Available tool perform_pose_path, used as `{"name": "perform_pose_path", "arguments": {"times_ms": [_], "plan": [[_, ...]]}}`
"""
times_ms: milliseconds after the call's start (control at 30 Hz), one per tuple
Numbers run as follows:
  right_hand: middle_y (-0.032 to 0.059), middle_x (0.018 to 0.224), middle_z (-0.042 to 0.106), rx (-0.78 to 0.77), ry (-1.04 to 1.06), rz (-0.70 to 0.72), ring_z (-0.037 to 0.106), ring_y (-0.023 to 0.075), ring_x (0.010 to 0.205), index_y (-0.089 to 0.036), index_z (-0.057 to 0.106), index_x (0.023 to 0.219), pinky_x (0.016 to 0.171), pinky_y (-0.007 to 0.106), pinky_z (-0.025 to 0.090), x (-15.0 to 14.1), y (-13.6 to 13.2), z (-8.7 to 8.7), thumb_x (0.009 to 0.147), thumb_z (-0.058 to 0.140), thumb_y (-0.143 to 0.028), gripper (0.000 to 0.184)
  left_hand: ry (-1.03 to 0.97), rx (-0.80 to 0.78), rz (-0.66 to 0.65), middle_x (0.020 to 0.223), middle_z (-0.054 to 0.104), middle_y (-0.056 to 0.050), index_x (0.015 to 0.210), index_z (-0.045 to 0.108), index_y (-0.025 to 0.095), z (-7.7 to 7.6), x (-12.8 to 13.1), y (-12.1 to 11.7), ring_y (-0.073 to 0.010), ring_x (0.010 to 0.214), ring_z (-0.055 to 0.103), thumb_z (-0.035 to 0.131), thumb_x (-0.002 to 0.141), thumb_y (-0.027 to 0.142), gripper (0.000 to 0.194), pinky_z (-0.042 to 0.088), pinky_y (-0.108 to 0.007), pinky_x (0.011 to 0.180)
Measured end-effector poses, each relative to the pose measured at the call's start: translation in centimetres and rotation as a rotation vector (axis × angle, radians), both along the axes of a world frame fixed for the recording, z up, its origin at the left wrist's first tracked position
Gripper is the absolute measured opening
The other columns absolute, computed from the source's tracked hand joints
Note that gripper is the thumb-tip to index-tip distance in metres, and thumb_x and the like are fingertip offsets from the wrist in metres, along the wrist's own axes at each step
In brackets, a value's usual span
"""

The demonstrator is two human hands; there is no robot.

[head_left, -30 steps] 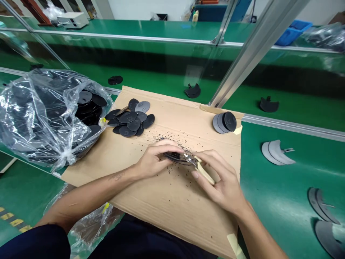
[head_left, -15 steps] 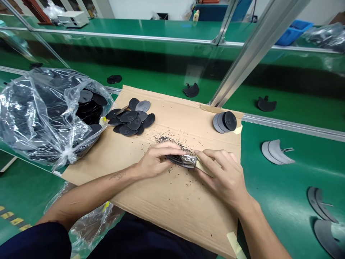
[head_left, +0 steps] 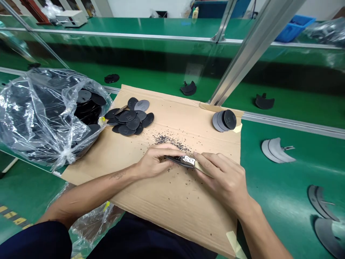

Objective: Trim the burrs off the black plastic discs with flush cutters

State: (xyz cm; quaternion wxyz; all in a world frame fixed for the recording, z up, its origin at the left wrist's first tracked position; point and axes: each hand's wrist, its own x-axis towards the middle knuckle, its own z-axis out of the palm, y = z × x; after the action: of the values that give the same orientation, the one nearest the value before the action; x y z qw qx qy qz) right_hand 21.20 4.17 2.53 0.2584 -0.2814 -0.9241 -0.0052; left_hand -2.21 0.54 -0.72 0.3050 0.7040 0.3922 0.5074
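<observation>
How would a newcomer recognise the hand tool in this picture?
Find the brown cardboard sheet. Above its middle, the right hand holds the pliers, their head at the dark part in the left hand. Shiny metal and a cream grip set them apart from that part.

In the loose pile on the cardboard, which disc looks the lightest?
The pale grey disc at the far edge of the pile; the others look darker.
</observation>
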Motion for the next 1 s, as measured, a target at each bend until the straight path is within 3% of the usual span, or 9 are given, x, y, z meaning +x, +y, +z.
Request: {"name": "perform_pose_path", "arguments": {"times_ms": [233,367,467,633,900,1000], "plan": [[0.0045,0.091,0.074,0.048,0.025,-0.097,0.061,0.0166,0.076,-0.022,0.066,0.117,0.065,0.030,0.042,0.3,0.5,-0.2,0.096,0.060,-0.022,0.022,0.046,-0.047,0.030,0.100,0.073,-0.007,0.112,0.072,0.021,0.5,-0.1,-0.1,-0.0173,0.092,0.066,0.070,0.086,0.015,0.027,0.056,-0.033,0.082],[0.0057,0.091,0.073,0.078,-0.021,-0.198,0.060,0.0189,0.079,-0.023,0.064,0.120,0.066,0.032,0.040,0.2,0.7,-0.2,0.096,0.058,-0.026,0.025,0.093,-0.031,-0.015,0.099,0.070,-0.006,0.123,0.068,0.025,0.4,-0.3,-0.2,-0.0169,0.089,0.062,0.067,0.087,0.016,0.037,0.054,-0.032,0.077],[0.0069,0.093,0.072,0.119,-0.066,-0.194,0.058,0.0202,0.081,-0.021,0.063,0.121,0.066,0.033,0.037,0.0,0.5,-0.1,0.096,0.059,-0.027,0.026,0.133,-0.026,-0.051,0.098,0.067,-0.005,0.137,0.059,0.028,0.2,-0.3,-0.3,-0.0158,0.084,0.059,0.064,0.090,0.018,0.048,0.052,-0.030,0.073],[0.0085,0.098,0.071,0.063,-0.079,-0.208,0.057,0.0227,0.085,-0.023,0.059,0.128,0.069,0.035,0.036,0.0,0.4,-0.1,0.096,0.056,-0.028,0.033,0.150,-0.080,0.009,0.098,0.066,-0.005,0.143,0.052,0.027,0.2,-0.1,-0.4,-0.0161,0.086,0.060,0.061,0.090,0.018,0.055,0.053,-0.031,0.076],[0.0130,0.099,0.068,-0.072,-0.188,-0.414,0.055,0.0274,0.087,-0.015,0.064,0.117,0.069,0.037,0.034,0.5,1.3,-0.9,0.099,0.048,-0.035,0.032,-0.039,-0.309,0.076,0.112,0.070,-0.010,0.122,0.066,0.018,0.0,0.0,-0.3,-0.0213,0.102,0.065,0.066,0.089,0.027,0.034,0.053,-0.036,0.092],[0.0148,0.100,0.067,-0.117,-0.248,-0.464,0.056,0.0291,0.090,-0.014,0.065,0.115,0.070,0.037,0.033,0.7,1.4,-1.1,0.097,0.049,-0.035,0.031,-0.230,-0.441,0.088,0.099,0.072,-0.008,0.110,0.069,0.015,0.0,0.1,-0.1,-0.0196,0.092,0.067,0.071,0.086,0.035,0.031,0.056,-0.032,0.083]]}}
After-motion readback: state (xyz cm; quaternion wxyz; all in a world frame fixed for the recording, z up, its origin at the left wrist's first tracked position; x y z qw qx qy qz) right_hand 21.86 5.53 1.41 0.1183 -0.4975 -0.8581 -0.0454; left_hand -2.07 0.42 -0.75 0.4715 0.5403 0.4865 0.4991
